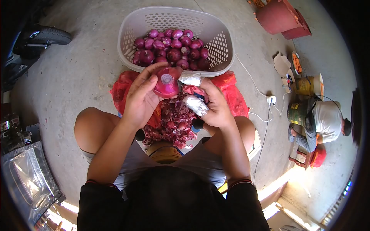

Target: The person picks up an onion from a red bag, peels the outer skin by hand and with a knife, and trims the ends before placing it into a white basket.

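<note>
My left hand (139, 94) is closed around a red onion (166, 86), its cut end facing up at me. Close against the onion's right side is my right hand (217, 104), with silver foil wrapped over its thumb and a finger. Its fingers are curled around something small and partly pink and dark that I cannot make out. Below both hands lies a heap of onion skins (177, 121), resting on and around a red mesh sack (235, 96). Just beyond the hands stands a grey plastic basket (131, 23) with many red onions (173, 54) inside.
A yellow bucket (163, 152) is between my knees. At right are a power strip (271, 99) with cords across the floor, an open cardboard box (282, 64), buckets (306, 84) and a seated person (327, 119). Red tubs (277, 17) stand upper right; a wheel (50, 35) is upper left.
</note>
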`<action>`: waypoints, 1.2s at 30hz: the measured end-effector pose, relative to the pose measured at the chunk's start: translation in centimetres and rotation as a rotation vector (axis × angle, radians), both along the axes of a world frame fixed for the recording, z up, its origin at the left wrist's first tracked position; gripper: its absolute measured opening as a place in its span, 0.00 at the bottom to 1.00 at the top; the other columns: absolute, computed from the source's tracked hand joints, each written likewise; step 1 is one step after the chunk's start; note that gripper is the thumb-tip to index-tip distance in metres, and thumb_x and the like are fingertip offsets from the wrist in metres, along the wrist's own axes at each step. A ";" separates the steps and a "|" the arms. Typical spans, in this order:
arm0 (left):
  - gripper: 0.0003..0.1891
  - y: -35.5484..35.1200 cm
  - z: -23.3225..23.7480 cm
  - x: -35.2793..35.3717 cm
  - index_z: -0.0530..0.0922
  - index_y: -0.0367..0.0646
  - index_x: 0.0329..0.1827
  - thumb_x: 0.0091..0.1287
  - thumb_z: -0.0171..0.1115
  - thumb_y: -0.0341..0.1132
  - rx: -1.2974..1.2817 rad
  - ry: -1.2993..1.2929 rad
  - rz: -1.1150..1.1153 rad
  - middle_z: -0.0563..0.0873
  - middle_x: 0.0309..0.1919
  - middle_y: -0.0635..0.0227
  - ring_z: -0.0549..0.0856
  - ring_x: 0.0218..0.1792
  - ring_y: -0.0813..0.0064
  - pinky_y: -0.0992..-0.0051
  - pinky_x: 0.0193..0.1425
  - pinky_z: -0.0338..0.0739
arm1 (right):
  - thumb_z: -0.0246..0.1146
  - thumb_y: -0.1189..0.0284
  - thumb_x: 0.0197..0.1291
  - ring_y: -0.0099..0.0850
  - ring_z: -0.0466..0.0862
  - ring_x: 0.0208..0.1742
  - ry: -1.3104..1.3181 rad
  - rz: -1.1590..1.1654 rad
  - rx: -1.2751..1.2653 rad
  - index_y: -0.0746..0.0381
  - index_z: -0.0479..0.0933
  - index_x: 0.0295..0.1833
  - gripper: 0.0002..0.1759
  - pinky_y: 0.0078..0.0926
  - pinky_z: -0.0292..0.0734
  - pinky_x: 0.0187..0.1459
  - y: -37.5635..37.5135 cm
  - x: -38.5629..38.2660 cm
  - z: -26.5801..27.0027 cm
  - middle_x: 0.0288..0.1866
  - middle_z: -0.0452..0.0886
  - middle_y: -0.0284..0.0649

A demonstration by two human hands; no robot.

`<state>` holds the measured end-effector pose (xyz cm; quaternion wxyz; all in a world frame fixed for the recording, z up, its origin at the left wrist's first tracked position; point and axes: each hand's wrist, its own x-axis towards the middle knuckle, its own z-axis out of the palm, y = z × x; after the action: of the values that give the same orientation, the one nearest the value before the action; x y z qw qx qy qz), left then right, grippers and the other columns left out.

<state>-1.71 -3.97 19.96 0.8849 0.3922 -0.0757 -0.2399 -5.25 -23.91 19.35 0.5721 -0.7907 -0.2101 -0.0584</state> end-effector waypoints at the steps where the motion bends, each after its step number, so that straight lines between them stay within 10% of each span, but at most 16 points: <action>1: 0.25 0.1 0.0 0.1 0.59 0.33 0.67 0.71 0.43 0.40 0.003 -0.002 0.002 0.72 0.61 0.50 0.74 0.62 0.62 0.62 0.63 0.71 | 0.65 0.81 0.45 0.42 0.82 0.51 -0.006 0.011 0.016 0.61 0.70 0.58 0.30 0.33 0.75 0.52 -0.1 0.0 0.2 0.49 0.81 0.46; 36: 0.27 -0.1 0.4 -0.2 0.60 0.33 0.66 0.67 0.46 0.39 0.036 -0.034 0.005 0.72 0.60 0.49 0.73 0.62 0.62 0.62 0.63 0.71 | 0.58 0.86 0.56 0.29 0.74 0.60 0.195 0.054 0.323 0.65 0.67 0.62 0.26 0.25 0.66 0.61 1.5 -0.7 0.7 0.58 0.75 0.41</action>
<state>-1.88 -4.06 20.34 0.8768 0.4121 -0.0855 -0.2324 -5.98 -22.38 20.06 0.7104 -0.6847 -0.1627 0.0008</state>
